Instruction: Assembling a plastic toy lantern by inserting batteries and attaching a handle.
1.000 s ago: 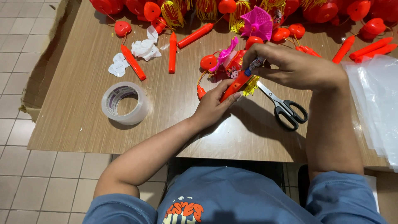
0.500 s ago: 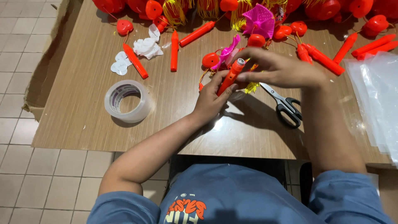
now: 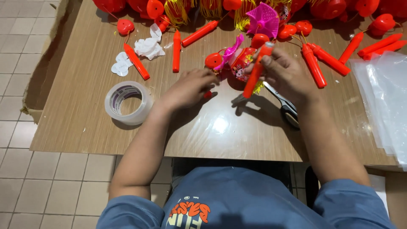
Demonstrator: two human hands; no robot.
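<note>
Glossy red plastic stick (image 3: pixel 255 72), clear shiny tape roll (image 3: pixel 128 102), smooth wood-grain laminate table (image 3: pixel 85 114), filmy transparent bags (image 3: pixel 386 97).

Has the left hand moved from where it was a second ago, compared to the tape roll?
Yes. The left hand has let go of the red stick and now lies lower on the table, closer to the tape roll.

Odds and ends on a wooden table

A roll of clear tape (image 3: pixel 128 101) lies at the left of the wooden table (image 3: pixel 85 118), with white paper scraps (image 3: pixel 148 47) and loose red sticks (image 3: pixel 136 62) beyond it. Scissors (image 3: pixel 287 108) rest right of centre, clear plastic bags (image 3: pixel 383 97) are stacked at the right edge, and red heart-shaped pieces (image 3: pixel 125 26) with yellow tassels (image 3: pixel 176 10) crowd the far side. A pink paper fan (image 3: pixel 265 19) stands among them.
</note>
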